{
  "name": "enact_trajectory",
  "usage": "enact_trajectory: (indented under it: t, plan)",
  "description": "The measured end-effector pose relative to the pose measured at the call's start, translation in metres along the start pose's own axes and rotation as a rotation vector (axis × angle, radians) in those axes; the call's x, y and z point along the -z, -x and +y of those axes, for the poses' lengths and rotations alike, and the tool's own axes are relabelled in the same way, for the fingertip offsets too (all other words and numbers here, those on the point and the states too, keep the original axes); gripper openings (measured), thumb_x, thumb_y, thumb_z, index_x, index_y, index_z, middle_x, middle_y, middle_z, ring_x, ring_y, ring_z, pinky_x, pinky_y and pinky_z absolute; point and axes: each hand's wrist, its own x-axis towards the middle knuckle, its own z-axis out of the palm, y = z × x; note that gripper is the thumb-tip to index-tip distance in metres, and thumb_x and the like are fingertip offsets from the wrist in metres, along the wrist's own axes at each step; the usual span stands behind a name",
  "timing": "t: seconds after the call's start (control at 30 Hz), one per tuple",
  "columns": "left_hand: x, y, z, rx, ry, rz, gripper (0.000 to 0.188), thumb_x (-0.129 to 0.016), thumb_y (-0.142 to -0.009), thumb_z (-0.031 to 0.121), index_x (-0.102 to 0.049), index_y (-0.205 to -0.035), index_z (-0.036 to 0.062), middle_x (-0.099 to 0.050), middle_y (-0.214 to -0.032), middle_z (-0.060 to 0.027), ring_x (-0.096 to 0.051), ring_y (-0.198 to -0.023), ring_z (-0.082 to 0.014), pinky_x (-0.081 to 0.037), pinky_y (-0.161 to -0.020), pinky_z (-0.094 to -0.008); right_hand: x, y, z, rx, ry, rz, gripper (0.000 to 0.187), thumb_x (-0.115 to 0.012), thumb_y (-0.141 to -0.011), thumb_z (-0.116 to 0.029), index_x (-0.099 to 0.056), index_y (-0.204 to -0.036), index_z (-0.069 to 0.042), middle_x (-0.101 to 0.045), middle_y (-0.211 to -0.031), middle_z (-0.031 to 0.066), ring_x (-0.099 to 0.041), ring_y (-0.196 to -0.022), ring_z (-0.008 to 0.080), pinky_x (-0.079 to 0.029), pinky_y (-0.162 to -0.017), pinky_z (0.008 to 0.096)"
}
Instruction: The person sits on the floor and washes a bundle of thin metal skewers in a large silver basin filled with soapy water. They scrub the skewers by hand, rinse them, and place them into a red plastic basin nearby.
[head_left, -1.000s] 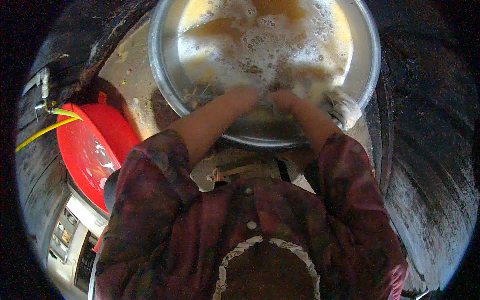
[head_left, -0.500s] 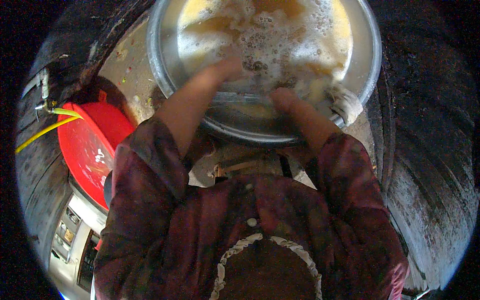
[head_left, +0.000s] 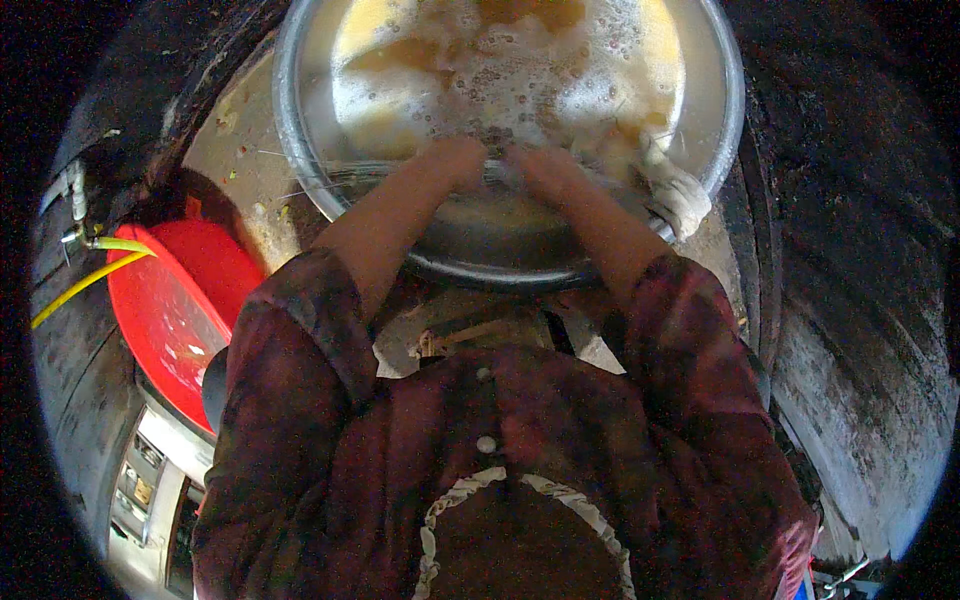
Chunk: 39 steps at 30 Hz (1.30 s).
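Note:
A wide metal basin [head_left: 732, 120] holds cloudy, brownish water [head_left: 400, 52] with foam and bubbles. Over its near side, my left hand [head_left: 459, 162] and my right hand [head_left: 541, 168] are close together with fingers curled, though motion blurs them. Both seem to grip a bundle of thin pale strands [head_left: 355, 174] that lies crosswise, low at the water. Its fine ends fan out to the left and right; its kind is unclear. A wet, whitish cloth [head_left: 682, 203] hangs over the basin's right rim, near my right forearm.
To the left stands a red plastic tub [head_left: 165, 320], with a yellow hose [head_left: 95, 285] running to it from a tap [head_left: 76, 236]. Dark, worn walls rise on both sides. Between my knees and the basin there is a low wooden piece [head_left: 480, 333].
My right hand has moved up and left, and the two hands are now closer together. The strands show more plainly out to the left. The whole view has shifted slightly.

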Motion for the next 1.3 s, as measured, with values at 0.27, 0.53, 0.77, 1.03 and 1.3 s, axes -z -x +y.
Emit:
enact_trajectory:
  t: [0.27,0.53,0.77,1.03,1.3]
  plan:
    - [0.011,-0.009,-0.008,0.003,-0.127,0.235,0.020,-0.047,-0.073,0.008,-0.062,-0.085,0.0007,-0.059,-0.092,-0.0204,-0.059,-0.085,-0.0340,-0.046,-0.074,-0.0439,0.026,-0.024,0.015,-0.098,0.116,-0.151,0.038,-0.056,-0.076,-0.032,-0.054,-0.105,-0.009,-0.059,-0.095,0.0161,-0.057,-0.086,0.0320,-0.044,-0.076,0.0414]
    - [0.015,-0.007,-0.023,-0.028,-0.114,0.180,0.021,-0.045,-0.075,0.011,-0.061,-0.088,0.0032,-0.060,-0.089,-0.0199,-0.059,-0.083,-0.0353,-0.047,-0.071,-0.0445,0.096,-0.005,0.046,-0.001,0.475,-0.218,0.060,-0.067,-0.064,-0.031,-0.043,-0.119,-0.025,-0.040,-0.128,0.0070,-0.032,-0.122,0.0256,-0.026,-0.097,0.0462]
    - [0.027,0.001,-0.035,-0.146,-0.375,0.291,0.024,-0.041,-0.079,0.014,-0.061,-0.088,0.0040,-0.061,-0.090,-0.0172,-0.059,-0.085,-0.0315,-0.047,-0.071,-0.0430,0.047,-0.005,0.130,0.174,0.893,-0.274,0.065,-0.061,-0.067,-0.012,-0.036,-0.126,-0.024,-0.028,-0.135,0.0090,-0.015,-0.129,0.0312,-0.011,-0.101,0.0536]
    - [0.075,0.047,-0.015,0.050,-0.423,0.052,0.035,-0.038,-0.085,0.016,-0.046,-0.119,0.0180,-0.044,-0.122,-0.0169,-0.045,-0.110,-0.0309,-0.039,-0.091,-0.0404,0.055,0.002,0.091,-0.191,0.486,-0.567,0.033,-0.048,-0.078,-0.017,-0.050,-0.111,-0.012,-0.053,-0.108,0.0173,-0.050,-0.103,0.0310,-0.040,-0.087,0.0411]
    - [0.088,0.056,-0.033,-0.024,-0.324,0.154,0.032,-0.052,-0.075,0.017,-0.053,-0.106,0.0079,-0.054,-0.107,-0.0169,-0.052,-0.099,-0.0319,-0.043,-0.083,-0.0403,0.092,-0.011,0.081,-0.047,0.601,-0.371,0.045,-0.062,-0.066,-0.036,-0.057,-0.100,-0.007,-0.057,-0.100,0.0162,-0.057,-0.089,0.0305,-0.045,-0.080,0.0384]
